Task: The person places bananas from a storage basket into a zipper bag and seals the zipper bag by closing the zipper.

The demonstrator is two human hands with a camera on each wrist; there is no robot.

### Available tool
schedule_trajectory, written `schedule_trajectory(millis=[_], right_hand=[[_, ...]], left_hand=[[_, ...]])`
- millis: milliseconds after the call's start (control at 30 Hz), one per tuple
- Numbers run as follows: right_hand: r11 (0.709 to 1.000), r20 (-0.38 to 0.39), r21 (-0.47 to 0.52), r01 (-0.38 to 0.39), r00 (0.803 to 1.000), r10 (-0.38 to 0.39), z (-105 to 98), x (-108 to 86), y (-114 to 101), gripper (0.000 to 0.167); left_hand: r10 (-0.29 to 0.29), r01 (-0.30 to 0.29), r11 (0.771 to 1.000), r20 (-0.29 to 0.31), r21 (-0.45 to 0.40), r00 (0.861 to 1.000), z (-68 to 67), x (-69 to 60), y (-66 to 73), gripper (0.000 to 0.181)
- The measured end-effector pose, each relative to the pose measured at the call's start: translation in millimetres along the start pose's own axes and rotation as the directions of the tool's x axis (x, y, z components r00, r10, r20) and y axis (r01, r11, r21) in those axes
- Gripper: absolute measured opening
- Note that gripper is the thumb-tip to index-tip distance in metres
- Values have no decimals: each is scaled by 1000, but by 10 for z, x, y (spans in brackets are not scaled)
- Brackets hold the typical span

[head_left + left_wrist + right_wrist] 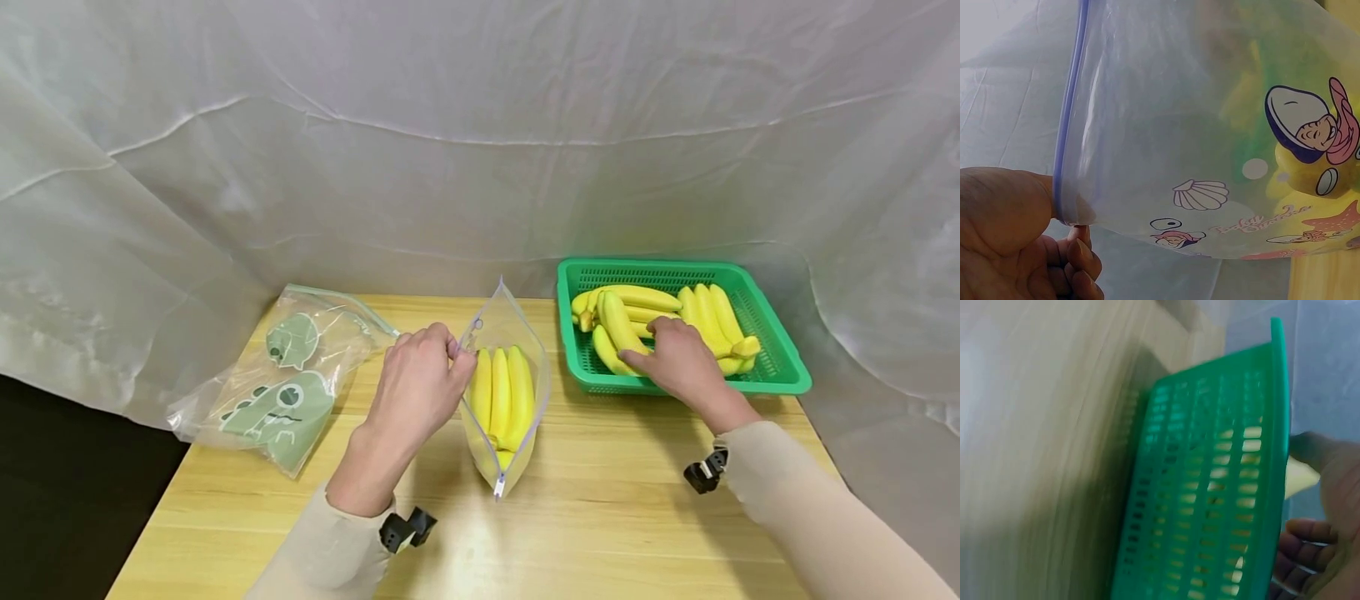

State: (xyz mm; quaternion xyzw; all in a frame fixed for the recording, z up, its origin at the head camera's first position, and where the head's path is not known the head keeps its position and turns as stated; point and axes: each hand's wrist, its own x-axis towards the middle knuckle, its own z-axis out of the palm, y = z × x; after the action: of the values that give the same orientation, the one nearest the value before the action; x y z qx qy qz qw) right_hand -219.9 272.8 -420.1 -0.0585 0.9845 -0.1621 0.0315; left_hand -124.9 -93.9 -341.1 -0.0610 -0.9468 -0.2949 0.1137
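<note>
My left hand (423, 375) pinches the rim of a clear zip bag (540, 350) with a purple seal and a white slider. The bag stands with its mouth spread, and a bunch of yellow bananas (501, 400) is inside. In the left wrist view, cartoon shells and a starfish decorate the bag (1200, 194), with thumb and fingers at its corner. Over the green basket (795, 379) hovers my right hand (682, 358), thumb and fingers spread beside a banana bunch (618, 321). Whether the fingertips touch it cannot be told. In the right wrist view the basket wall (1216, 487) hides most bananas.
Another banana bunch (708, 317) lies in the basket's right half. A flat clear bag with green dinosaur prints (285, 408) lies on the left of the wooden table (600, 533). Pale sheeting (480, 192) hangs behind and at both sides.
</note>
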Motion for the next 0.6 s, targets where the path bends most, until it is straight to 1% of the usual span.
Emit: schedule_trajectory(millis=[133, 233, 300, 367, 433, 500, 567, 600], right_hand=[[996, 11, -68, 50, 999, -49, 22, 66, -27, 69], [995, -38, -89, 41, 998, -44, -15, 88, 28, 56], [996, -77, -84, 25, 997, -31, -36, 91, 58, 51], [994, -88, -102, 25, 996, -34, -27, 99, 70, 50], [992, -61, -126, 32, 997, -40, 4, 108, 51, 51], [988, -8, -153, 39, 999, -41, 43, 120, 19, 55], [985, 43, -169, 21, 999, -14, 72, 134, -17, 65], [985, 64, -173, 4, 998, 7, 81, 144, -35, 74]], left_hand=[[-9, 9, 1000, 4, 1, 1000, 2, -7, -10, 13], [-8, 8, 1000, 10, 1, 1000, 8, -12, -15, 13], [-4, 4, 1000, 11, 0, 1000, 9, -16, -20, 14], [-3, 3, 1000, 9, 1, 1000, 7, -20, -29, 13], [-2, 2, 1000, 7, 5, 1000, 6, -20, -32, 13], [0, 0, 1000, 7, 6, 1000, 6, -14, -31, 13], [8, -8, 1000, 7, 8, 1000, 7, -8, -26, 13], [12, -12, 1000, 8, 8, 1000, 7, -6, -23, 13]])
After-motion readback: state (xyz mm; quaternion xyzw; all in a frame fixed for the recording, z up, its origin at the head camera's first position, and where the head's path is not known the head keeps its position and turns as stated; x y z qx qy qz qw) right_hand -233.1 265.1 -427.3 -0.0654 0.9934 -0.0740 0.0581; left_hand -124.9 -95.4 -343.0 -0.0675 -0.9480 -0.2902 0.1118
